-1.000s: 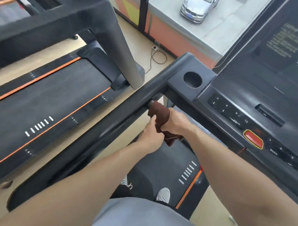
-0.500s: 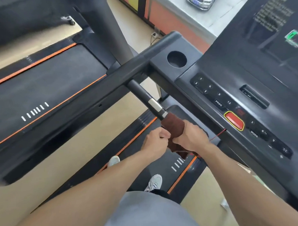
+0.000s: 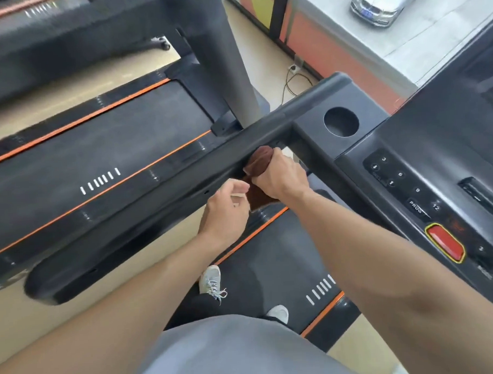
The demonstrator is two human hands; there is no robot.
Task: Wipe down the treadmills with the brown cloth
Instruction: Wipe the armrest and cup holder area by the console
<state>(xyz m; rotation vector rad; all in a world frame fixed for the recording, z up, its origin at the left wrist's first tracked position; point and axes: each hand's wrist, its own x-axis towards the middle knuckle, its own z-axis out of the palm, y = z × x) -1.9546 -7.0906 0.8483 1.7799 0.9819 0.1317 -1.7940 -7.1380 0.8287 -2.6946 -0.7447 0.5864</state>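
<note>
Right hand point(image 3: 278, 175) is wrapped round the brown cloth point(image 3: 260, 169), fingers curled tight over it, the cloth bunched up against the underside of the long black side rail point(image 3: 161, 196) where it meets the console corner; a tail of the cloth hangs down below that fist, toward the left hand. Left hand point(image 3: 226, 210) sits just beside and a touch nearer the body, fingers loosely curled, thumb and fingertips close by the hanging end of the cloth; whether it pinches the cloth or only nears it, I cannot tell. Beyond the right hand, the round cup hole point(image 3: 340, 122) in the console; off to the right of both hands, the keypad point(image 3: 400, 180) with its numbers and the red stop button point(image 3: 445, 243) ringed in yellow. Below the forearms, the treadmill belt point(image 3: 271, 259) with an orange edge stripe, and one grey laced shoe point(image 3: 211, 281) planted at its left edge; a second shoe toe point(image 3: 279, 312) shows nearer the body. Left of the hands, past the rail, lies the neighbouring treadmill point(image 3: 97, 153), its grey upright point(image 3: 228, 60) rising beyond them; a silver car point(image 3: 384, 2) sits outside, far beyond the right hand.
</note>
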